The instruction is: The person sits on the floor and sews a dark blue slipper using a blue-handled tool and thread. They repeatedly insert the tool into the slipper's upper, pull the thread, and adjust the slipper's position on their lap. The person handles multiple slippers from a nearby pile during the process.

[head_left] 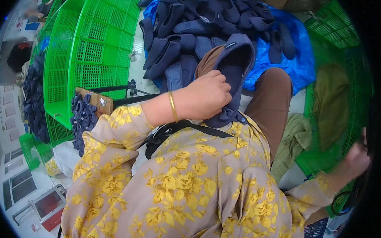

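A navy fabric slipper (238,61) rests across my lap, its opening facing up. My left hand (207,95), with a gold bangle on the wrist, is closed on the slipper's near side edge, and the knuckles hide part of it. Far out to the right, my right hand (358,161) is smeared by motion beside a dark object at the picture's rim. Its fingers cannot be made out. Beyond my knees lies a heap of navy slippers (170,48) on a blue plastic sheet (302,60).
Tall green plastic crates (100,51) stand on the left. A wooden block (98,101) with dark blue scraps (81,118) sits near my left elbow. At right, a green crate (305,160) has olive cloth (332,99) against it; a paler green cloth (292,140) lies beside my leg.
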`<action>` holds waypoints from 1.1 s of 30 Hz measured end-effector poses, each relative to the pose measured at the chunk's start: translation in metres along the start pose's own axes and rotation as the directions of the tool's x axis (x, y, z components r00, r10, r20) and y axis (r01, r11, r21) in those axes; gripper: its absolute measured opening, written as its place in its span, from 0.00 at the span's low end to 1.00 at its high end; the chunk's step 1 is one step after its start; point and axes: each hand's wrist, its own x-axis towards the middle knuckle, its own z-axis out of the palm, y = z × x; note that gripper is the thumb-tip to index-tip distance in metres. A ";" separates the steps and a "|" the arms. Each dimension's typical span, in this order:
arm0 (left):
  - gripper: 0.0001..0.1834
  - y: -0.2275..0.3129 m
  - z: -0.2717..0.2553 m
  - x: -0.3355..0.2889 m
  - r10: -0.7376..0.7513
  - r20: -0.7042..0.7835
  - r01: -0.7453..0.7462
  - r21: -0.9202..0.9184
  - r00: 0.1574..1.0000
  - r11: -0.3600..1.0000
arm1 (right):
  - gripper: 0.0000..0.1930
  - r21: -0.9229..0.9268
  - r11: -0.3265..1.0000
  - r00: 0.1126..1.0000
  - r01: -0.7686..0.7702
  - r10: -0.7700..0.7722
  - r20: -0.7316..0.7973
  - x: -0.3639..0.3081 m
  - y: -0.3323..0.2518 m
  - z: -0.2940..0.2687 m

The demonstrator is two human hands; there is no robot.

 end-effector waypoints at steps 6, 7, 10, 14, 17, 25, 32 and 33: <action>0.19 0.014 0.014 -0.024 -0.160 -0.355 0.139 -0.083 0.921 0.987 | 0.12 -0.550 0.816 0.777 -0.177 0.459 0.431 -0.163 0.108 0.072; 0.19 0.015 0.020 -0.029 -0.219 -0.335 0.186 -0.128 0.916 0.974 | 0.12 -0.491 0.871 0.587 0.029 0.383 0.714 -0.179 0.109 0.092; 0.15 0.020 0.032 -0.034 -0.354 -0.308 0.252 -0.325 0.883 0.912 | 0.12 -0.578 0.816 0.394 0.009 0.528 0.752 -0.201 0.111 0.109; 0.11 0.020 0.034 -0.035 -0.411 -0.238 0.281 -0.438 0.880 0.854 | 0.13 -0.602 0.794 0.288 0.089 0.557 0.778 -0.205 0.113 0.108; 0.10 0.020 0.037 -0.036 -0.404 -0.238 0.251 -0.487 0.883 0.837 | 0.16 -0.584 0.802 0.238 0.125 0.547 0.802 -0.202 0.113 0.109; 0.09 0.018 0.041 -0.036 -0.378 -0.233 0.216 -0.516 0.896 0.829 | 0.19 -0.620 0.759 0.099 0.198 0.614 0.783 -0.191 0.109 0.115; 0.08 0.012 0.046 -0.037 -0.379 -0.227 0.195 -0.566 0.897 0.801 | 0.19 -0.596 0.787 0.107 0.158 0.586 0.803 -0.196 0.117 0.116; 0.08 0.012 0.046 -0.038 -0.375 -0.234 0.182 -0.577 0.897 0.796 | 0.19 -0.600 0.789 0.117 0.133 0.589 0.800 -0.198 0.121 0.113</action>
